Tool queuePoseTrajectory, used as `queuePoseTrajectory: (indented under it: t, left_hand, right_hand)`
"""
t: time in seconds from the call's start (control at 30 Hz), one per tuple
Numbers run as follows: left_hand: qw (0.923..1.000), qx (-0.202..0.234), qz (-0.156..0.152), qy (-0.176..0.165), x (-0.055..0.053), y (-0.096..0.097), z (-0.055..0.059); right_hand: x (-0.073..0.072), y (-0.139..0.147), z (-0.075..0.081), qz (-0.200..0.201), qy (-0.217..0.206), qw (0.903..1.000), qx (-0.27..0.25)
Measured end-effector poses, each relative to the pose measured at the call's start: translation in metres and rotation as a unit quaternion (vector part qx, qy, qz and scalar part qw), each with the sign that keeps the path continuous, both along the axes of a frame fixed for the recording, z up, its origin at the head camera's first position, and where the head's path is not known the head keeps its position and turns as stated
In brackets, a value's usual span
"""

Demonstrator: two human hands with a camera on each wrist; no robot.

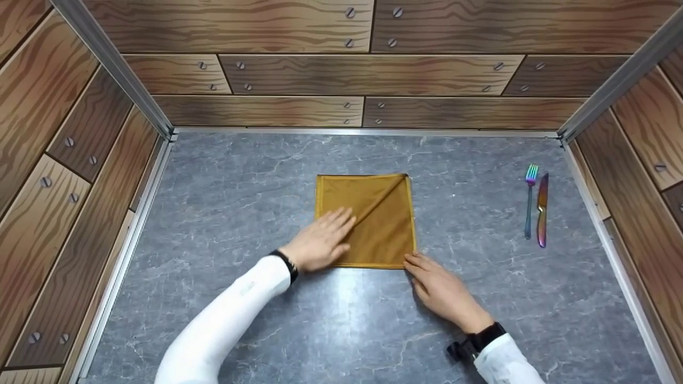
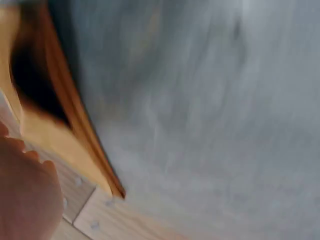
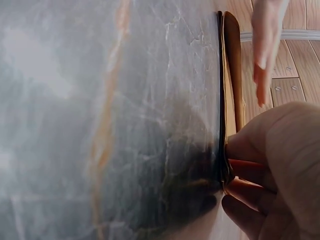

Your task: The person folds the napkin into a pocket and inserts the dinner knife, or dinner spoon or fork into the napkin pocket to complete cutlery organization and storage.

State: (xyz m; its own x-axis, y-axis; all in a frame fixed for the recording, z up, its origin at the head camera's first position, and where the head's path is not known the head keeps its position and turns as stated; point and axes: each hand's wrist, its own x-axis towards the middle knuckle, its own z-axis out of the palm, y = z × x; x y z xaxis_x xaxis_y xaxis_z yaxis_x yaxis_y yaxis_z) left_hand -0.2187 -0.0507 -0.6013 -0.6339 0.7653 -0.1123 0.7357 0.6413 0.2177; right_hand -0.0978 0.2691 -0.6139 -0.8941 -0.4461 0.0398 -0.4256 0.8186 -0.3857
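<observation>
Wood-patterned walls (image 1: 299, 74) fill the top and both sides of the frame, around a grey, veined worktop (image 1: 240, 165). Near its middle lies a square brown cloth (image 1: 384, 234), layered, with a diagonal fold running to its upper right corner. Over the cloth's lower left reaches the left hand (image 1: 323, 237), fingers straight, grasping nothing; the right wrist view shows a gap beneath it. The right hand (image 1: 445, 290) touches the cloth's lower right corner with relaxed, unclenched fingers. At the right of the frame, a rainbow-tinted knife (image 1: 541, 210) lies just beside a similar fork (image 1: 529, 208), tines pointing up the frame.
</observation>
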Motion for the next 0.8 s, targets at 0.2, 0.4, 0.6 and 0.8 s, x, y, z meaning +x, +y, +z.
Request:
queuePoseTrajectory:
  t: [0.2,0.4,0.6,0.8]
  left_hand:
    - [0.9996,-0.011,0.000,0.025,0.018,-0.006,-0.019]
    - [0.9993,-0.024,0.012,0.027,0.021,-0.008,-0.029]
    - [0.9974,-0.051,0.017,0.047,0.024,-0.007,-0.036]
    - [0.9964,-0.057,0.018,0.060,0.025,-0.005,-0.041]
  right_hand:
    - [-0.007,-0.002,0.009,0.002,-0.007,0.9999,0.016]
    - [-0.029,-0.011,0.024,0.004,0.002,1.0000,0.001]
    - [-0.069,-0.029,0.026,0.014,0.009,0.9997,0.018]
    - [-0.109,-0.048,0.018,0.004,-0.020,0.9978,0.064]
